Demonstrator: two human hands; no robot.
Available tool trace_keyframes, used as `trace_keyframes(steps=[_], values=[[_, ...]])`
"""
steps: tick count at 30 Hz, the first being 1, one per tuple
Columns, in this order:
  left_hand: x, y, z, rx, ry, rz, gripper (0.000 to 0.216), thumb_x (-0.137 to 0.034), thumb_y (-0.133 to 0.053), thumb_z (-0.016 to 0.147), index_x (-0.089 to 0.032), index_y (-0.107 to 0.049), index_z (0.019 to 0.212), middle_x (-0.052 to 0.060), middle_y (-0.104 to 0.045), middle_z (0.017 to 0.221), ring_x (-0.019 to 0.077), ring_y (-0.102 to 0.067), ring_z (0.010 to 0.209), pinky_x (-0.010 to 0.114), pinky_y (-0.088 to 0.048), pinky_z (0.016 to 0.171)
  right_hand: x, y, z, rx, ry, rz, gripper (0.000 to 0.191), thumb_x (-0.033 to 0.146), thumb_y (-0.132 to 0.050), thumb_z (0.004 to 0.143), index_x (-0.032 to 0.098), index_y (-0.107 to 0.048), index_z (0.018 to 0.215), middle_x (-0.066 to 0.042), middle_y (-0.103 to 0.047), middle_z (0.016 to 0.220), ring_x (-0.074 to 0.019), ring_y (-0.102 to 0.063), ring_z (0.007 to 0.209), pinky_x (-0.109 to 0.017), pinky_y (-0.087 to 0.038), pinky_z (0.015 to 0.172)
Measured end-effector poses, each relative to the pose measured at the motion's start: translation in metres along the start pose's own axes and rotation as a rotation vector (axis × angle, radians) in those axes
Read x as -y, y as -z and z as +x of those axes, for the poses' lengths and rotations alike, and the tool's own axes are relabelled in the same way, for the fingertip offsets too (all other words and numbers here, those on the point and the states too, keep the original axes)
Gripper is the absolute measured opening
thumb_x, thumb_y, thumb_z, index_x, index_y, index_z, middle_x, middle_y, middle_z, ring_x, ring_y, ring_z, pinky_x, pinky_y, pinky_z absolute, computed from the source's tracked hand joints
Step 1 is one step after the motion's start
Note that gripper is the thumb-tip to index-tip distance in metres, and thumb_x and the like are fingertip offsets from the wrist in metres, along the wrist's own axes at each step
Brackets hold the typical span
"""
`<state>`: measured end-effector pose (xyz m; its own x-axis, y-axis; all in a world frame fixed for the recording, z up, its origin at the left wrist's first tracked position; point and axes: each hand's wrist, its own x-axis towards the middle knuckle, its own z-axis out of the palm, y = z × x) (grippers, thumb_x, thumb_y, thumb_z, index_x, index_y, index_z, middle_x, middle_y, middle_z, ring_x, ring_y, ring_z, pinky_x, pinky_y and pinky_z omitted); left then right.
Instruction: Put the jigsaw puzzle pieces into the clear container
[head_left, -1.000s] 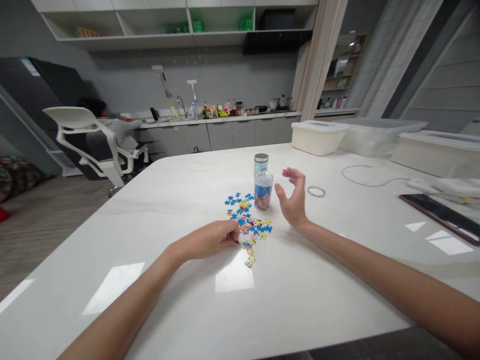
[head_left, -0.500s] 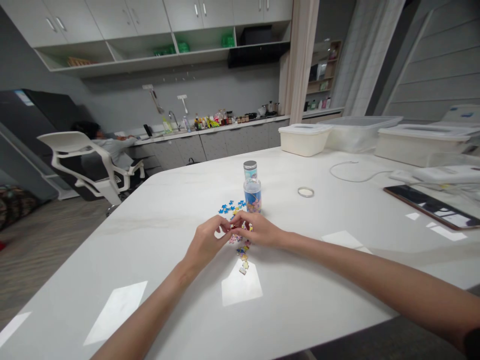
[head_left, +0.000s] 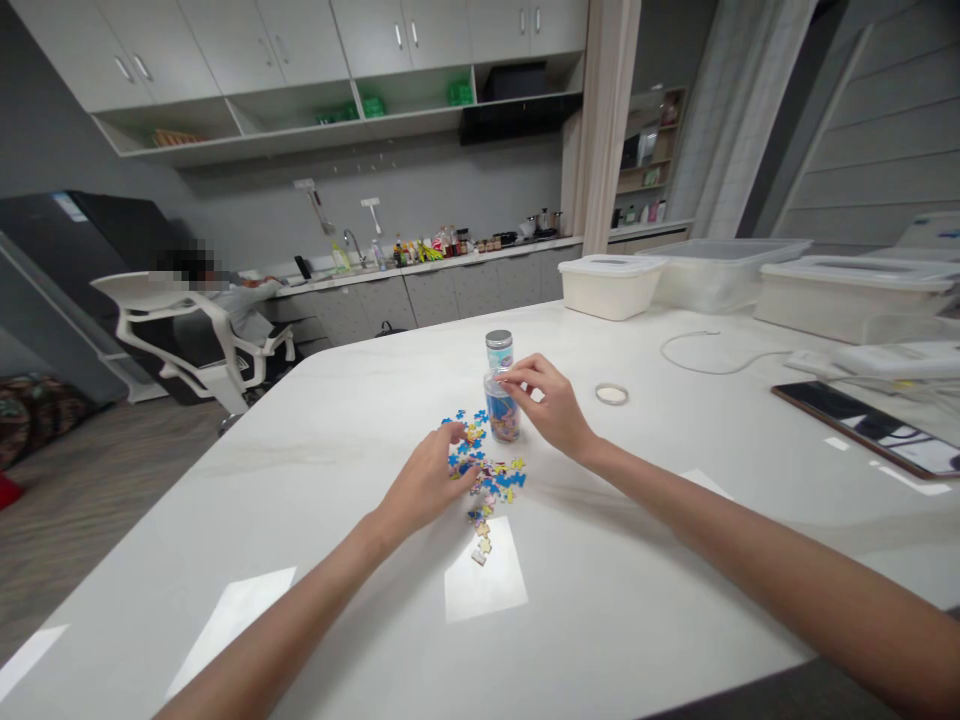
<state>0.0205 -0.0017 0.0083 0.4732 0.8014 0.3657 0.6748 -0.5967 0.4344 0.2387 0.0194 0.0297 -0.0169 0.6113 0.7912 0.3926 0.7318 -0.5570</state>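
Resting low on the worktop (head_left: pixel 300 560), the left hand (head_left: pixel 427 485) lay over the near edge of a scatter of puzzle pieces (head_left: pixel 487 470), its fingers curled down among them; whether a piece was pinched under the fingertips could not be told. The right hand (head_left: pixel 551 405) was raised at the mouth of a small clear jar (head_left: pixel 501 410), thumb and forefinger drawn narrow at its rim, the other fingers loose. Whether they held a piece or only touched the rim was too small to see.

The pieces looked thin, light and stiff, likely card, and flat against a glossy worktop. They would probably slide rather than lift, so a fingertip pinch at an edge, or a drag to tip one up, seemed the best hold. Bending them would be the main risk.

The jar looked light and smooth-walled, easy to tip if nudged near the top. It would be better held around the middle than at the rim. It stood upright just beyond the scatter, touching or just beside the right hand's fingertips, and near the left hand. A second jar (head_left: pixel 499 350) with a lid stood close behind it.

A ring (head_left: pixel 611 393) lay to the right, well apart from both hands. Farther right were a cable (head_left: pixel 705 350), a tablet (head_left: pixel 877 440) and lidded tubs (head_left: pixel 611 283).
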Motion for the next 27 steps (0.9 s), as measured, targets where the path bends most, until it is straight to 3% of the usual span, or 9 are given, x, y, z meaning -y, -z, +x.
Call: trace_keyframes(steps=[5, 8, 11, 15, 17, 20, 23, 27], values=[[-0.015, -0.024, 0.048, -0.033, 0.069, -0.166, 0.070, -0.036, -0.076, 0.070, -0.016, -0.042, 0.127, 0.018, -0.054, 0.134, 0.0322, -0.052, 0.125, 0.046, -0.042, 0.103, -0.021, 0.001, 0.007, -0.016, 0.015, -0.148, 0.023, 0.026, -0.053, 0.093, 0.021, -0.074, 0.103, -0.006, -0.055, 0.089, -0.0180, -0.057, 0.083, -0.032, -0.050, 0.071], [-0.019, -0.043, 0.065, -0.046, 0.105, -0.312, 0.048, -0.030, -0.072, 0.075, -0.019, -0.048, 0.115, 0.009, -0.066, 0.113, 0.0250, -0.064, 0.102, 0.038, -0.050, 0.088, -0.023, 0.001, 0.008, 0.041, 0.023, -0.168, 0.025, 0.025, -0.052, 0.093, 0.022, -0.071, 0.108, -0.006, -0.061, 0.089, -0.0189, -0.058, 0.081, -0.034, -0.050, 0.074], [-0.017, -0.051, 0.065, -0.160, 0.115, -0.348, 0.040, -0.026, -0.071, 0.075, -0.020, -0.049, 0.108, 0.006, -0.067, 0.104, 0.0222, -0.065, 0.095, 0.035, -0.049, 0.084, -0.017, 0.003, 0.008, 0.041, 0.013, -0.203, 0.019, 0.026, -0.057, 0.091, 0.022, -0.070, 0.104, -0.005, -0.067, 0.087, -0.0203, -0.059, 0.081, -0.037, -0.050, 0.078], [-0.012, -0.042, 0.058, -0.256, 0.043, -0.320, 0.047, -0.026, -0.073, 0.073, -0.021, -0.049, 0.113, 0.005, -0.066, 0.107, 0.0212, -0.062, 0.097, 0.035, -0.047, 0.087, -0.007, 0.005, 0.008, 0.067, 0.020, -0.195, 0.021, 0.031, -0.053, 0.093, 0.022, -0.072, 0.092, -0.008, -0.067, 0.094, -0.0223, -0.060, 0.092, -0.036, -0.051, 0.078], [-0.012, -0.034, 0.057, -0.296, 0.021, -0.306, 0.048, -0.027, -0.074, 0.073, -0.021, -0.049, 0.113, 0.005, -0.066, 0.105, 0.0204, -0.062, 0.095, 0.034, -0.047, 0.087, -0.006, 0.003, 0.007, 0.040, -0.011, -0.139, 0.026, 0.035, -0.050, 0.093, 0.022, -0.069, 0.107, -0.010, -0.062, 0.106, -0.0220, -0.060, 0.096, -0.035, -0.052, 0.075], [-0.013, -0.026, 0.056, -0.339, 0.005, -0.312, 0.049, -0.028, -0.074, 0.072, -0.019, -0.050, 0.114, 0.005, -0.067, 0.102, 0.0200, -0.062, 0.094, 0.033, -0.048, 0.085, -0.009, -0.005, 0.001, 0.038, -0.124, -0.010, 0.049, 0.043, -0.057, 0.088, 0.023, -0.051, 0.132, -0.013, -0.056, 0.122, -0.0238, -0.061, 0.103, -0.036, -0.053, 0.077], [-0.013, -0.020, 0.050, -0.300, -0.062, -0.252, 0.053, -0.027, -0.075, 0.072, -0.019, -0.050, 0.118, 0.006, -0.066, 0.107, 0.0218, -0.062, 0.098, 0.036, -0.048, 0.089, -0.011, -0.016, -0.008, 0.160, -0.252, 0.124, 0.069, 0.047, -0.068, 0.077, 0.023, -0.041, 0.136, -0.013, -0.058, 0.125, -0.0268, -0.060, 0.109, -0.041, -0.052, 0.084], [-0.004, -0.006, 0.028, -0.164, -0.173, -0.093, 0.062, -0.038, -0.073, 0.076, -0.021, -0.046, 0.130, 0.010, -0.060, 0.118, 0.0258, -0.059, 0.107, 0.041, -0.046, 0.094, -0.006, -0.023, -0.018, 0.213, -0.299, 0.171, 0.058, 0.046, -0.072, 0.074, 0.020, -0.050, 0.121, -0.011, -0.066, 0.113, -0.0256, -0.063, 0.101, -0.040, -0.051, 0.087]])
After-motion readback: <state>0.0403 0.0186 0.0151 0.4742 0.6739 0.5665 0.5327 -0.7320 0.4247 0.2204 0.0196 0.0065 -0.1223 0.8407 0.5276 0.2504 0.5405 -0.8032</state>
